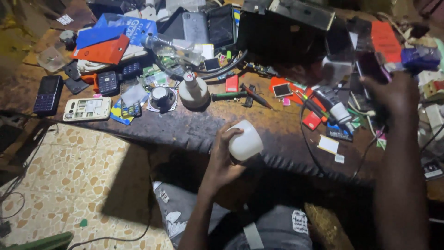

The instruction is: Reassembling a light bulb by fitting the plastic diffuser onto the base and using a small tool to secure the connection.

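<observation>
My left hand (222, 155) grips a small white plastic bottle (246, 140) just in front of the near edge of the wooden workbench (194, 127). My right hand (393, 95) reaches out over the right side of the bench, its fingers down among phones and loose parts; what it holds, if anything, is hidden in blur and shadow. A white squat bottle with a red-marked top (193, 90) stands on the bench just beyond my left hand.
The bench is crowded: keypad phones (47, 95), an opened phone back (87, 109), a round speaker part (162, 98), screwdrivers (229, 96), orange and blue cards, cables, a dark box (282, 32) at the back. Tiled floor (69, 176) lies at lower left; my knees are below.
</observation>
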